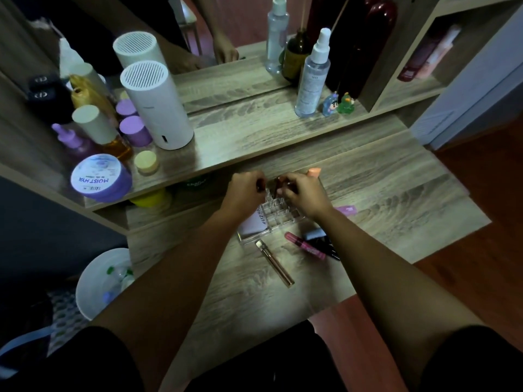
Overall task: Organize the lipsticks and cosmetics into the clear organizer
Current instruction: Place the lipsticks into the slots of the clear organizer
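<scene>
Lipsticks (pixel 311 246) lie before organizer (pixel 280 215) (on table (pixel 396 193)).
</scene>
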The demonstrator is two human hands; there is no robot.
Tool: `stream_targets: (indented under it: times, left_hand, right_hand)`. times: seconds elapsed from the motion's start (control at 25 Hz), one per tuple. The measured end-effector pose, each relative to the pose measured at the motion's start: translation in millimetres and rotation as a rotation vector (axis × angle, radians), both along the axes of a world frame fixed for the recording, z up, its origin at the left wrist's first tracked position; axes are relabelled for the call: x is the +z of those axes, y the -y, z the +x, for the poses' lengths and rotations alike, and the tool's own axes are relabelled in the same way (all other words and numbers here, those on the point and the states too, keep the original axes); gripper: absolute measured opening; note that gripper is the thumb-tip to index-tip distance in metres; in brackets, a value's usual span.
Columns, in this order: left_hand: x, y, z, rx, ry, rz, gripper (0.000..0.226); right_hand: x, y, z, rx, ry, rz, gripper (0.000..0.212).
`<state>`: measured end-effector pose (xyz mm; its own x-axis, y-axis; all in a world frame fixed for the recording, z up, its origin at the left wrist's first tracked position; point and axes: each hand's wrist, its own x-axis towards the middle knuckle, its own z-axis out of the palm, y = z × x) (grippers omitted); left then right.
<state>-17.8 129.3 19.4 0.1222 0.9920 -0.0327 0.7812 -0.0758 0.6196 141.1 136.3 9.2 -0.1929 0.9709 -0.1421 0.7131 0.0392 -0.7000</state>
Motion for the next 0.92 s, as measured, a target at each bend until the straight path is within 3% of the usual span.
stream_targets:
  times: [0.36, 0.64, 0.72, 0.84, 0.92]
  left_hand:
    - [-3.0, 6.9, 1.0, -0.004, 0.012, -0.038, 0.016]
    - [6.3, 10.1, -1.0, 0.033, -0.019, -0.039, 0.03]
    - [14.3, 24.2, -1.3, 0.112, 0.061, 0.022, 0.034]
    - [18.7, 65.0, 3.4, 0.117, 0.127, 0.161, 0.012]
    - [9.0, 97.4, 8.5, 0.117, 0.11, 0.097, 0.008]
  right_hand:
    - [1.7, -3.3, -0.2, 0.019, -0.004, -0.044, 0.025]
    - [7.9, -1.1, 5.9, 0.002, 0.049, -0.05, 0.046]
    - [10.2, 9.6, 11.3, -0.022, 0.066, -0.014, 0.038]
    - [6.7, 38.9, 16.8, -0.012, 0.171, 0.085, 0.02]
    - [-2.7, 63.3, 20.2, 0.036, 0.218, 0.053, 0.018]
